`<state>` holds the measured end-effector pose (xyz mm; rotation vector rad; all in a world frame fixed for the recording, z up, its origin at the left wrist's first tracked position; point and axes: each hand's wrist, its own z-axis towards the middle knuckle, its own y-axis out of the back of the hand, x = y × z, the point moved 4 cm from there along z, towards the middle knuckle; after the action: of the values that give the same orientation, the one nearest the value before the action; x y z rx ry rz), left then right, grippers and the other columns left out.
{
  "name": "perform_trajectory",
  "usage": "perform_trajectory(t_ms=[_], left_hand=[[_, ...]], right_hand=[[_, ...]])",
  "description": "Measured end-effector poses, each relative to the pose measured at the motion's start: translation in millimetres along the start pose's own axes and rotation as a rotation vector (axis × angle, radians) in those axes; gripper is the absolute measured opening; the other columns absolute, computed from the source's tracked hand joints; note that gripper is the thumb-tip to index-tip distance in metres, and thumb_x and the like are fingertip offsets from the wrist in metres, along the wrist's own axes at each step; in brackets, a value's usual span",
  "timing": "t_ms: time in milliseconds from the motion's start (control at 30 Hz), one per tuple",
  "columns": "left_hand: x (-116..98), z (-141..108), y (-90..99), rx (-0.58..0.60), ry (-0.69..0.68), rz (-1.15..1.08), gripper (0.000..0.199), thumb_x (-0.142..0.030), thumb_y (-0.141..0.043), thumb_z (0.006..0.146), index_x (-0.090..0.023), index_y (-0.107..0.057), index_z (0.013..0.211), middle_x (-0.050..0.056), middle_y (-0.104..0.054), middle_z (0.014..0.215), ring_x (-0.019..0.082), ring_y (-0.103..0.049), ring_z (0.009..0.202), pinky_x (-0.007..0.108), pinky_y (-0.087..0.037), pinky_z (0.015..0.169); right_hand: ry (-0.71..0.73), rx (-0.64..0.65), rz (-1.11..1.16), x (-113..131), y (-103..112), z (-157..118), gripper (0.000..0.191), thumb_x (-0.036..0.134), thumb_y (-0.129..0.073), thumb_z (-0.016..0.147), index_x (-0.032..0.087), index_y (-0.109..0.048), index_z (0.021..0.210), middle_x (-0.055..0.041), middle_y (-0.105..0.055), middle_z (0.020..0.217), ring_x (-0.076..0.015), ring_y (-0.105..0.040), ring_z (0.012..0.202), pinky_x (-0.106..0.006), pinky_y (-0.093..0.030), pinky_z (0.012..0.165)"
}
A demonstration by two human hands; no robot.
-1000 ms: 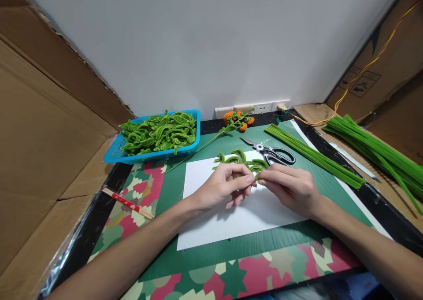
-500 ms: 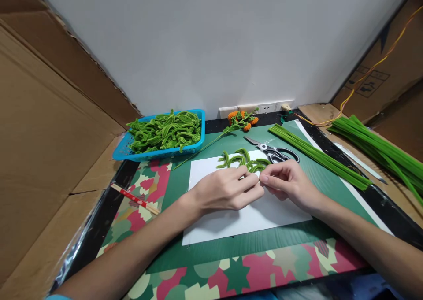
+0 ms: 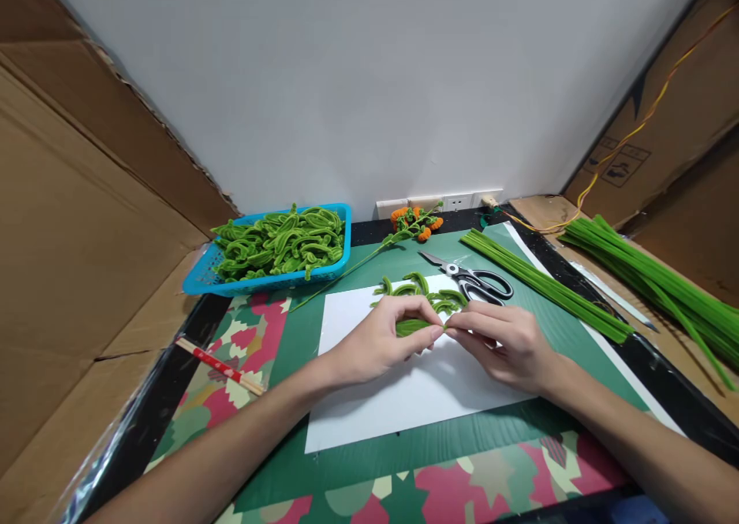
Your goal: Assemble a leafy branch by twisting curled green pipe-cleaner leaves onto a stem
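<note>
My left hand (image 3: 389, 341) is closed in a pinch around a short bent green pipe cleaner piece (image 3: 411, 327), which shows inside the curl of the fingers. My right hand (image 3: 505, 343) meets it fingertip to fingertip and pinches the end of the same piece. Both hands hover over a white sheet of paper (image 3: 369, 420). Just beyond the fingers, several curved green pipe cleaner pieces (image 3: 416, 282) lie on the paper. Scissors (image 3: 470, 276) rest behind my right hand, blades partly apart.
A blue basket (image 3: 271, 282) heaped with curled green pieces stands back left. An orange pipe cleaner flower (image 3: 424, 234) leans near the wall sockets (image 3: 458, 201). Straight green pipe cleaners (image 3: 548, 285) lie right, with another bundle (image 3: 652, 285) beyond. Chopsticks (image 3: 222, 366) lie left.
My left hand has turned so its thumb and the held green piece now show. My right hand has rotated, knuckles up, and shifted slightly down. The camera view has moved a little.
</note>
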<state>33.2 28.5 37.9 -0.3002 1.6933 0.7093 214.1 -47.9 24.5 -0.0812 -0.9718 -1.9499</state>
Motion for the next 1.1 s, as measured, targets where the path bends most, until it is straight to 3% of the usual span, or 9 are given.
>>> perform_trajectory(t_ms=[100,267,433,500,567,667,800,900,1100], left_hand=[[-7,-4,-1.0,-0.075,-0.132,0.185,0.012,-0.029,-0.069,0.102,-0.018,-0.07,0.098,0.002,-0.074,0.095,0.016,-0.066,0.086,0.026,-0.049,0.08],[-20,-11,-4.0,-0.044,-0.423,0.528,0.008,-0.016,-0.061,0.103,-0.018,-0.067,0.099,0.003,-0.073,0.091,0.016,-0.065,0.08,0.027,-0.048,0.074],[-21,-15,-10.7,-0.11,-0.849,1.073,0.024,-0.008,-0.049,0.107,-0.019,-0.062,0.09,0.003,-0.065,0.077,0.019,-0.057,0.069,0.033,-0.042,0.065],[-17,-16,-13.8,-0.153,-0.892,1.167,0.025,-0.008,-0.048,0.108,-0.018,-0.063,0.091,0.004,-0.065,0.077,0.02,-0.057,0.068,0.034,-0.042,0.065],[-14,-14,-12.8,-0.169,-0.773,1.057,0.021,-0.011,-0.05,0.108,-0.016,-0.065,0.095,0.005,-0.068,0.082,0.02,-0.06,0.073,0.033,-0.044,0.067],[-10,-7,-5.0,-0.165,-0.392,0.639,0.011,-0.02,-0.057,0.107,-0.017,-0.068,0.103,0.004,-0.072,0.091,0.017,-0.064,0.08,0.029,-0.047,0.073],[0,-1,-5.8,0.001,0.008,0.037,0.03,-0.04,-0.057,0.107,-0.017,-0.066,0.089,0.001,-0.068,0.08,0.014,-0.061,0.07,0.026,-0.047,0.066],[8,3,-10.9,0.085,0.108,-0.238,0.033,-0.047,-0.062,0.103,-0.016,-0.068,0.092,0.001,-0.067,0.074,0.013,-0.058,0.061,0.024,-0.046,0.06],[17,4,-13.9,0.01,0.198,-0.402,0.026,-0.039,-0.074,0.09,-0.014,-0.071,0.083,-0.001,-0.059,0.063,0.011,-0.054,0.055,0.022,-0.042,0.056]], right_hand=[[-0.016,0.036,0.041,3,-1,2,0.015,0.013,-0.057,0.106,0.016,-0.072,0.108,-0.0041,-0.066,0.08,-0.0141,-0.055,0.062,-0.027,-0.043,0.056],[-0.15,0.014,0.198,9,1,6,0.017,0.016,-0.06,0.104,0.016,-0.076,0.097,-0.0029,-0.064,0.074,-0.0121,-0.05,0.059,-0.026,-0.036,0.054],[-0.866,0.133,0.864,-13,-24,0,0.04,0.051,-0.075,0.094,0.017,-0.069,0.072,0.0038,-0.051,0.055,-0.0082,-0.032,0.043,-0.024,-0.025,0.041],[-1.03,0.169,1.016,-18,-32,-4,0.046,0.057,-0.079,0.089,0.018,-0.064,0.069,0.006,-0.047,0.053,-0.0064,-0.024,0.04,-0.024,-0.021,0.038],[-0.951,0.167,0.915,-22,-30,-3,0.042,0.054,-0.077,0.091,0.017,-0.068,0.074,0.0046,-0.052,0.055,-0.0076,-0.031,0.042,-0.023,-0.025,0.04],[-0.496,0.112,0.41,-17,-14,3,0.025,0.033,-0.064,0.105,0.016,-0.078,0.093,-0.0034,-0.068,0.074,-0.0132,-0.058,0.063,-0.024,-0.04,0.057],[0.017,-0.022,-0.126,-2,-1,0,0.023,0.01,-0.054,0.107,0.015,-0.076,0.108,-0.0038,-0.068,0.079,-0.012,-0.055,0.061,-0.026,-0.036,0.056],[0.117,-0.042,-0.24,-1,0,-3,0.022,0.006,-0.054,0.105,0.014,-0.074,0.111,-0.0018,-0.066,0.076,-0.0117,-0.052,0.058,-0.027,-0.034,0.054],[0.105,-0.027,-0.25,-1,-1,-1,0.018,0.01,-0.054,0.107,0.014,-0.072,0.109,-0.0028,-0.068,0.079,-0.0121,-0.056,0.06,-0.027,-0.036,0.055]])
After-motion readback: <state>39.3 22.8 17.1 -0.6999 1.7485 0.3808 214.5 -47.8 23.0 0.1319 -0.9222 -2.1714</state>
